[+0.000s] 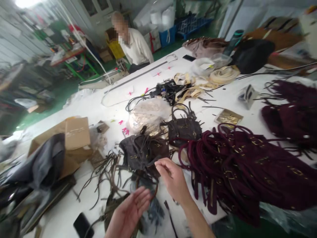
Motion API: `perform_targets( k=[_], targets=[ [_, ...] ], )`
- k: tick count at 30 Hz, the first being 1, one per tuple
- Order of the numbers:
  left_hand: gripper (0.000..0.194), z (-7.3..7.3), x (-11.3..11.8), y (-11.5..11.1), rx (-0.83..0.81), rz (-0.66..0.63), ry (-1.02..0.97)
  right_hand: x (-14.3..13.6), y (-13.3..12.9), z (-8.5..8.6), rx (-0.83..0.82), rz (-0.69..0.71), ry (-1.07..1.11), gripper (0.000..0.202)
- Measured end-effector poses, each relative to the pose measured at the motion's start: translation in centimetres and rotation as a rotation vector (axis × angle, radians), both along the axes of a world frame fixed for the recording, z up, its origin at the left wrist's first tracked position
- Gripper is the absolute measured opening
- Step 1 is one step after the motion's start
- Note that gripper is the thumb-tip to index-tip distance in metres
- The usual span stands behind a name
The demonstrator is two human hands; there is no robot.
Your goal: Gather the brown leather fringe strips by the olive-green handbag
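My left hand (pixel 132 211) is held palm up at the bottom centre, its fingers stretched and nothing in it. Beneath it lies an olive-brown bag (pixel 115 206) with several long thin cords. My right hand (pixel 173 178) is closed in a pinch at the near edge of a dark grey handbag (pixel 141 152). A dark strap of that bag runs up to the fingertips; whether they grip it is hidden. Right of this hand, a pile of burgundy handbags (pixel 247 168) with rope-like handles and brass buckles covers the table. A small dark brown handbag (pixel 184 129) stands behind.
The white table (pixel 96 105) carries a clear bag of pale pieces (pixel 146 114), black cords (pixel 168 91) and beige webbing rolls (pixel 223 75). A cardboard box (pixel 76 134) and dark material are at left, with a phone (pixel 83 224) in front. A person (pixel 136 46) is across the table.
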State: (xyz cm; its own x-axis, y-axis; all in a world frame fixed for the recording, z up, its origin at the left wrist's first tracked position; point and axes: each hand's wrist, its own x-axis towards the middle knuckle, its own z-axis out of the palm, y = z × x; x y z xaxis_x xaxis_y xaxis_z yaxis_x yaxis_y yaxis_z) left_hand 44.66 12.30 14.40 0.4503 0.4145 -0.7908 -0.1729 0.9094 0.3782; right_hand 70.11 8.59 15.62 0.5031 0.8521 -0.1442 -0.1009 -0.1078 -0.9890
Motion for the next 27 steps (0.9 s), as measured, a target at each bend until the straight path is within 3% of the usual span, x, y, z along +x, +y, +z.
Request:
perform_targets(
  k=[4, 8, 12, 16, 20, 27],
  targets=[
    [0.065, 1.9, 0.5, 1.0, 0.008, 0.018, -0.378, -3.3, -2.2, 3.9, 0.09, 0.202, -0.091, 0.025],
    [0.073, 5.1, -0.5, -0.3, -0.031, 0.05, -0.51, -7.0, -4.7, 6.4, 0.077, 0.343, -0.299, 0.035],
    [0.073, 6.8, -4.3, -2.1, -0.027, 0.071, -0.592, -11.8, -6.4, 7.4, 0.048, 0.432, -0.496, 0.03],
    [0.074, 7.3, -9.5, -3.2, -0.028, 0.115, -0.634, -17.8, -6.8, 7.3, 0.014, 0.447, -0.72, 0.019],
    [0.074, 5.9, -16.3, -4.9, -0.076, 0.213, -0.66, -24.8, -7.1, 6.2, 0.012, 0.496, -0.832, 0.012],
    [0.069, 0.1, -29.3, -8.8, -0.104, 0.254, -0.537, -37.8, -8.9, 0.9, -0.135, 0.68, -1.005, 0.008]
  ],
)
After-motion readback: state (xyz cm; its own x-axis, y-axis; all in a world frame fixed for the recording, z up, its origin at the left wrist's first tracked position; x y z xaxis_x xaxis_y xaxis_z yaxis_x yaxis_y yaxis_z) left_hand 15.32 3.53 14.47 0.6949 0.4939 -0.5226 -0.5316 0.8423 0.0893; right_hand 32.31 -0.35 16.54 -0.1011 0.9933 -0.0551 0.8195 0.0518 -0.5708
